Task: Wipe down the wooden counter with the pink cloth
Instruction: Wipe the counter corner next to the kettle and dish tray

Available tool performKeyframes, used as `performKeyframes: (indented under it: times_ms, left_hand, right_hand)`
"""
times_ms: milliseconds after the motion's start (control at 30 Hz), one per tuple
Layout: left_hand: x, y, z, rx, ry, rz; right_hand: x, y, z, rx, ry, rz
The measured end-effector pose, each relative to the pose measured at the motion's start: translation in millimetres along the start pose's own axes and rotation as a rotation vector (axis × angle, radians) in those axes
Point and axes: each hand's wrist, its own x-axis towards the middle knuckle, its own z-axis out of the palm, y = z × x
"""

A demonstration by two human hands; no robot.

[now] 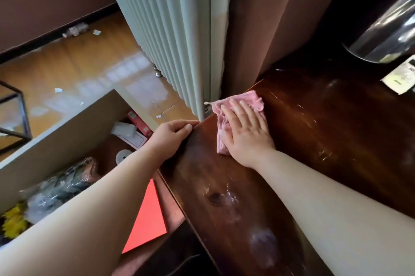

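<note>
A dark wooden counter (314, 132) runs from the bottom middle to the right, glossy with scratches and pale smears. Near its far left corner lies a crumpled pink cloth (251, 101). My right hand (246, 133) lies flat on the cloth with straight fingers and presses it onto the wood. My left hand (173, 138) grips the counter's left edge close to that corner, thumb on top and fingers curled round the edge.
A pale ribbed column (170, 28) and a brown curtain (269, 24) rise behind the corner. A shiny metal vessel (386, 30) and a white label card (402, 78) stand at the counter's far right. Left below, a beige-walled compartment (67, 141) holds clutter and a red board (148, 217).
</note>
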Motion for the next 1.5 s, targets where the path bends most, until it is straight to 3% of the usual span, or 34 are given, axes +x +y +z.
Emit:
performKeyframes:
  times_ms: [133,233,367,633,767,967,1133,1300,1500]
  left_hand:
    - [-9,-3,-13,0.082,-0.016,-0.041]
    - [-17,-10,-10,0.015,-0.01,-0.037]
    - [-19,-10,-7,-0.024,0.018,-0.027]
    - [-30,-22,-2,-0.145,0.208,-0.126]
    - [-35,-22,2,-0.285,0.263,-0.128]
    - [-63,-49,8,-0.4,0.372,-0.087]
    - [-59,-49,6,-0.422,0.361,-0.116]
    - [-74,-64,7,-0.631,0.298,-0.118]
    - [-65,-71,-1,-0.606,0.266,-0.149]
  right_hand:
    - [-12,-13,2,-0.033,-0.005,-0.015]
    - [-38,-19,10,0.007,-0.023,-0.066]
    - [-10,-21,8,0.011,-0.025,-0.044]
    - [-51,-39,22,-0.024,-0.024,-0.178]
    - [-22,-49,10,0.006,-0.058,-0.171]
    - [-67,-56,23,-0.013,-0.104,-0.289]
    - [-36,-73,18,0.02,-0.087,-0.282]
    - [-71,-74,27,-0.004,-0.117,-0.387]
    - [-47,-94,22,0.009,-0.11,-0.373]
